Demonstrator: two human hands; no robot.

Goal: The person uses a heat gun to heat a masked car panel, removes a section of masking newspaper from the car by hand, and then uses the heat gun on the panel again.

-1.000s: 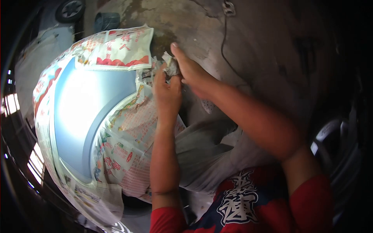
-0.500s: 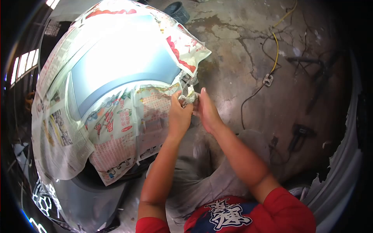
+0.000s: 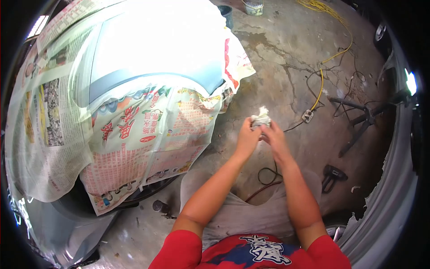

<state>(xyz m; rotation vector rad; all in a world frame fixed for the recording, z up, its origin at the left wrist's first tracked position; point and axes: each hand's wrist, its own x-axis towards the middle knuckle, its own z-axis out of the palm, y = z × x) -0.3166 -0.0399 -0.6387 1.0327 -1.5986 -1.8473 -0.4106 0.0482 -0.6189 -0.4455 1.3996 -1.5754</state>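
Observation:
A small crumpled wad of newspaper (image 3: 261, 119) sits between my two hands, over the concrete floor. My left hand (image 3: 247, 138) has its fingers closed on the wad's left side. From the right, my right hand (image 3: 274, 140) presses its fingers against the lower part of it. Left of my hands stands a light blue car body panel (image 3: 148, 58) with a glaring bright surface. Printed masking paper (image 3: 148, 130) covers the area below its curved wheel-arch edge, apart from my hands.
A yellow cable (image 3: 321, 80) runs to a socket block (image 3: 307, 116) on the cracked floor. A black stand (image 3: 368, 117) and a dark heat-gun-like tool (image 3: 333, 177) lie to the right. Buckets (image 3: 254, 7) stand at the back. A grey sheet (image 3: 376, 197) hangs at far right.
My hands have moved right, away from the masked panel's corner, with the crumpled paper still between them. The view has shifted, showing more floor on the right.

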